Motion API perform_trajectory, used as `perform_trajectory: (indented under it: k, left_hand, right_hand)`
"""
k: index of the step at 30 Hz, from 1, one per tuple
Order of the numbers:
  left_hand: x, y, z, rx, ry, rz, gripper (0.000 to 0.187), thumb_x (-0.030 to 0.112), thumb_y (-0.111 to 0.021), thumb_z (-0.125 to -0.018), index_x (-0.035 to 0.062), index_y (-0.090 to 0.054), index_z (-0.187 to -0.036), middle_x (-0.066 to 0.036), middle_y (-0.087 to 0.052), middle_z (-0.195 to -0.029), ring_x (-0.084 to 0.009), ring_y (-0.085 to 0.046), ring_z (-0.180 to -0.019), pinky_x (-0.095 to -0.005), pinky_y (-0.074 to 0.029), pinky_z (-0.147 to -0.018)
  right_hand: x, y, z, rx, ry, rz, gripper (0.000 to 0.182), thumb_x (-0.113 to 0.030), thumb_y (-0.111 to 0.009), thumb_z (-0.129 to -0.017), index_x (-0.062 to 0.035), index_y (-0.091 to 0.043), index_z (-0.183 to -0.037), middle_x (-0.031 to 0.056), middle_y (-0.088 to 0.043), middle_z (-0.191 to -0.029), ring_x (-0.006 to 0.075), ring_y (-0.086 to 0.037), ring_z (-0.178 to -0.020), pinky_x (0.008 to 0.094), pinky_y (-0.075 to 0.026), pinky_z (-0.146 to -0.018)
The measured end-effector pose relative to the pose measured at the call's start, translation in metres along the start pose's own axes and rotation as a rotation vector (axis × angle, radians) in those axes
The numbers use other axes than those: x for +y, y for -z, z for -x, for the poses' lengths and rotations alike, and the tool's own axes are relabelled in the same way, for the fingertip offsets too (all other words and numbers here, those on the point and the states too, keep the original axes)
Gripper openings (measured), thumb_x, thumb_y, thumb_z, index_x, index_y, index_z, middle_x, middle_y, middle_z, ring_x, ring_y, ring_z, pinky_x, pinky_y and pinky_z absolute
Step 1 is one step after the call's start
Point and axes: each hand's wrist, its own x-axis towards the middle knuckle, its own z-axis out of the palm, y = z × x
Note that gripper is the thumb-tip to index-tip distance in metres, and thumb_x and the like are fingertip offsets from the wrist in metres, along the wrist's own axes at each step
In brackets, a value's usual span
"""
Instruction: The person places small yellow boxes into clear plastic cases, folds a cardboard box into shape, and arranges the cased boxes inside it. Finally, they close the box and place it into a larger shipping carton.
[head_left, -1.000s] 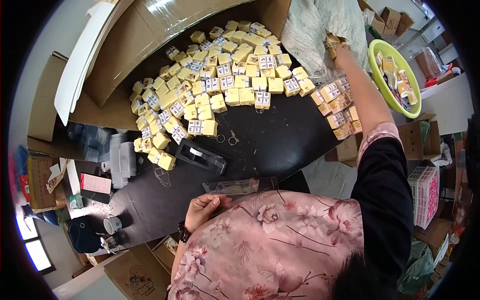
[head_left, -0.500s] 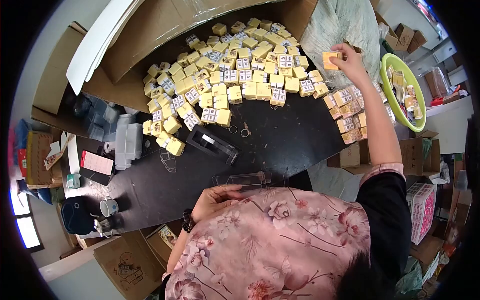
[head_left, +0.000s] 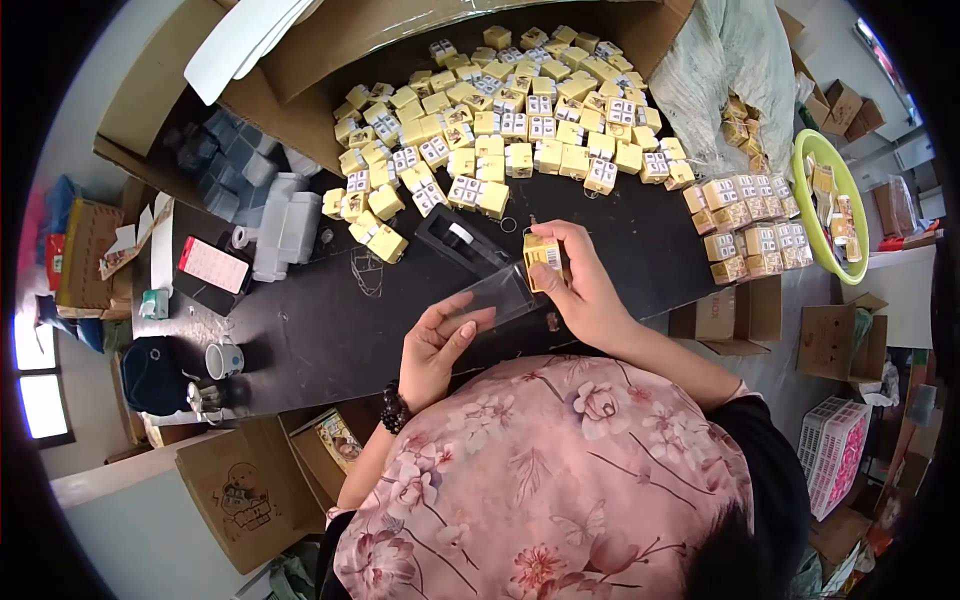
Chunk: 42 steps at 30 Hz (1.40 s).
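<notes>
A small yellow box (head_left: 542, 264) is gripped in the right hand (head_left: 585, 295), thumb on its near face, fingers around the far end, over the table (head_left: 620, 235). Its long axis runs away from the person's body, and a barcode patch faces up. The left hand (head_left: 430, 350) pinches a clear plastic case (head_left: 497, 296), its long axis slanting sideways toward the box; whether the box has entered it cannot be told. Just beyond lies a black tape dispenser (head_left: 462, 240). A heap of yellow boxes (head_left: 515, 125) spreads in front of a brown carton (head_left: 300, 115). To the right, an open woven sack (head_left: 715, 65) holds more boxes, and a green basket (head_left: 803, 190) holds assorted packets.
</notes>
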Motion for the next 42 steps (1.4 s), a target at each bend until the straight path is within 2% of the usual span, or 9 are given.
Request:
perform_trajectory:
  k: [5,7,12,15,19,30,36,40,42]
  left_hand:
    - [-0.002,0.002,0.004,0.054,-0.066,-0.036,0.049,0.006,-0.057,-0.098,-0.0036,-0.039,-0.142,-0.019,-0.068,-0.115,-0.0189,-0.062,-0.113,-0.0312,-0.042,-0.103]
    - [-0.004,-0.001,0.005,0.055,-0.096,-0.029,0.048,0.006,-0.056,-0.098,-0.0035,-0.039,-0.142,-0.019,-0.068,-0.115,-0.0188,-0.061,-0.114,-0.0310,-0.042,-0.103]
    - [0.001,-0.004,0.006,0.027,-0.166,-0.115,0.045,0.007,-0.051,-0.101,0.0008,-0.039,-0.144,-0.014,-0.068,-0.118,-0.0137,-0.060,-0.112,-0.0268,-0.043,-0.099]
    - [-0.003,-0.003,0.006,0.029,-0.218,-0.118,0.046,0.008,-0.050,-0.102,0.0018,-0.038,-0.145,-0.012,-0.068,-0.119,-0.0133,-0.060,-0.114,-0.0272,-0.043,-0.100]
    - [-0.001,-0.005,0.008,-0.024,-0.229,-0.078,0.045,0.007,-0.048,-0.102,0.0018,-0.036,-0.146,-0.013,-0.067,-0.121,-0.0146,-0.058,-0.117,-0.0286,-0.041,-0.103]
    - [0.016,-0.012,0.010,-0.087,-0.324,-0.418,0.046,0.001,-0.050,-0.100,0.0021,-0.038,-0.145,-0.012,-0.069,-0.116,-0.0154,-0.061,-0.113,-0.0314,-0.041,-0.102]
    - [0.007,-0.014,0.009,-0.045,-0.357,-0.410,0.046,-0.001,-0.051,-0.098,0.0002,-0.040,-0.143,-0.011,-0.068,-0.115,-0.0166,-0.061,-0.115,-0.0327,-0.042,-0.103]
    - [0.003,-0.013,0.009,-0.058,-0.328,-0.204,0.049,-0.003,-0.052,-0.098,0.0000,-0.039,-0.145,-0.011,-0.066,-0.119,-0.0172,-0.060,-0.116,-0.0336,-0.042,-0.104]
    - [0.004,-0.014,0.007,-0.091,-0.345,-0.166,0.049,-0.001,-0.052,-0.098,0.0001,-0.039,-0.145,-0.012,-0.066,-0.120,-0.0173,-0.060,-0.116,-0.0337,-0.042,-0.104]
  right_hand:
    - [-0.005,-0.006,0.006,-0.121,-0.023,0.098,0.045,-0.018,-0.057,-0.099,-0.0026,-0.042,-0.139,0.0185,-0.047,-0.126,0.0297,-0.053,-0.113,0.0351,-0.044,-0.096]
    - [-0.006,-0.007,0.007,-0.118,-0.051,0.200,0.045,-0.015,-0.055,-0.100,-0.0027,-0.043,-0.141,0.0102,-0.049,-0.124,0.0167,-0.053,-0.111,0.0284,-0.045,-0.093]
    - [0.017,-0.012,0.011,-0.026,-0.052,0.070,0.046,-0.012,-0.054,-0.101,-0.0023,-0.041,-0.144,0.0079,-0.055,-0.128,0.0116,-0.054,-0.110,0.0255,-0.046,-0.092]
    - [0.002,-0.016,0.012,0.035,-0.221,-0.351,0.042,-0.014,-0.052,-0.102,-0.0004,-0.045,-0.140,0.0114,-0.054,-0.128,0.0151,-0.054,-0.110,0.0274,-0.044,-0.096]
    - [0.003,-0.012,0.011,-0.040,-0.116,0.062,0.046,-0.016,-0.052,-0.102,-0.0021,-0.041,-0.145,0.0088,-0.055,-0.126,0.0132,-0.054,-0.107,0.0273,-0.043,-0.096]
    - [0.004,-0.017,0.018,-0.090,-0.180,-0.262,0.047,-0.017,-0.049,-0.104,0.0016,-0.038,-0.146,0.0101,-0.053,-0.137,0.0147,-0.051,-0.121,0.0278,-0.039,-0.104]
    - [0.018,-0.028,0.019,-0.108,0.095,0.342,0.039,-0.023,-0.050,-0.103,-0.0007,-0.051,-0.136,0.0116,-0.050,-0.133,0.0204,-0.048,-0.120,0.0316,-0.040,-0.101]
    - [0.020,-0.028,0.019,-0.130,-0.042,0.075,0.038,-0.020,-0.053,-0.101,-0.0031,-0.050,-0.135,0.0114,-0.044,-0.134,0.0206,-0.044,-0.123,0.0306,-0.037,-0.102]
    - [0.016,-0.034,0.018,-0.003,-0.178,-0.470,0.048,-0.020,-0.055,-0.100,-0.0074,-0.038,-0.143,0.0101,-0.042,-0.138,0.0200,-0.046,-0.123,0.0304,-0.040,-0.102]
